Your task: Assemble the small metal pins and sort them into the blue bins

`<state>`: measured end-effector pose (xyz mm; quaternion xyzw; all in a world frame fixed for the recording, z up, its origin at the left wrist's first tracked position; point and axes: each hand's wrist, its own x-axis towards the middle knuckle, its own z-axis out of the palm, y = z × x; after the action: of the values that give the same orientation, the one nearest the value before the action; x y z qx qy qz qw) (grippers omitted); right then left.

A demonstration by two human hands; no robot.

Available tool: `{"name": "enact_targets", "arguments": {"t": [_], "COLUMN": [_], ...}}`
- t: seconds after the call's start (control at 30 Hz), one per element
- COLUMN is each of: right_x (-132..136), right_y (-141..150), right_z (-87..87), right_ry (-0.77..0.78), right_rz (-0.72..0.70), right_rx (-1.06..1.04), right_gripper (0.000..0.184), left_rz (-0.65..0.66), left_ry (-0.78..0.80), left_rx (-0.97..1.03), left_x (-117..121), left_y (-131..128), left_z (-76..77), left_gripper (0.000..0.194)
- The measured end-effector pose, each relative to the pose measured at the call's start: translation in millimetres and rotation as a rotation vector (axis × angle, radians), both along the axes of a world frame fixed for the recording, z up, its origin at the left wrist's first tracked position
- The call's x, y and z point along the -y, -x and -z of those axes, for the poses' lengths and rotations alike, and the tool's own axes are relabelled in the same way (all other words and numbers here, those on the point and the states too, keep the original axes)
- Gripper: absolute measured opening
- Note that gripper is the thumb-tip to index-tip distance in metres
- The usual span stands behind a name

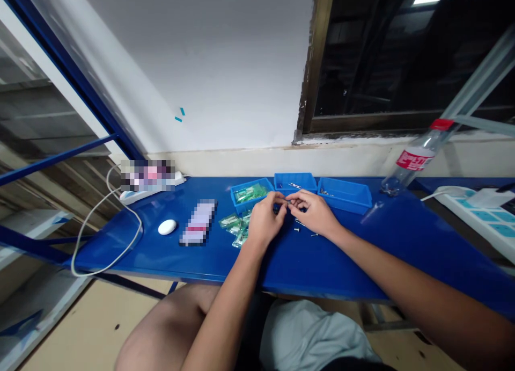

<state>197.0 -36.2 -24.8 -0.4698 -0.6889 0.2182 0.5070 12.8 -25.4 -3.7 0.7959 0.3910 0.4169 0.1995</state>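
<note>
**Left hand [263, 222] and right hand [311, 212] pinch one small piece**

Fingers of both hands are almost closed on a small thin metal piece [286, 200], near the back edge of the blue tabletop [322, 263]. Blue plastic bins [341, 196] stand just behind. Green circuit boards [233, 229] lie beside the left hand, small screws [296, 230] under the right hand.

Head-worn view, tilted forward and down, left hand [263, 220] and right hand [311, 212] seen close, blue bench [306, 263] framed from 9 to 3 o'clock
</note>
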Motion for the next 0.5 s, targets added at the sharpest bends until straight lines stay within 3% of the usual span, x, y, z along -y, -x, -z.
{"name": "enact_targets", "arguments": {"t": [0.1, 0.23, 0.33, 0.5], "right_x": [2.6, 4.2, 5.6, 6.7], "right_y": [-0.7, -2.3, -2.2, 0.3], "right_z": [-4.6, -6.8, -8.0, -7.5], "right_ry": [-0.039, -0.05, -0.084, 0.025], "right_rz": [0.028, 0.025, -0.002, 0.004], "right_rx": [0.046, 0.048, 0.082, -0.044], "right_gripper": [0.014, 0.016, 0.015, 0.015], "left_rz": [-0.024, -0.017, -0.008, -0.02], "left_ry": [0.016, 0.047, 0.023, -0.006], "left_rx": [-0.038, -0.132, -0.156, -0.163], "left_x": [3.3, 4.3, 1.4, -3.4], "left_y": [-0.8, -0.4, 0.5, 1.6], "left_z": [-2.6, -2.2, 0.8, 5.4], "left_gripper": [0.016, 0.032, 0.029, 0.023]}}
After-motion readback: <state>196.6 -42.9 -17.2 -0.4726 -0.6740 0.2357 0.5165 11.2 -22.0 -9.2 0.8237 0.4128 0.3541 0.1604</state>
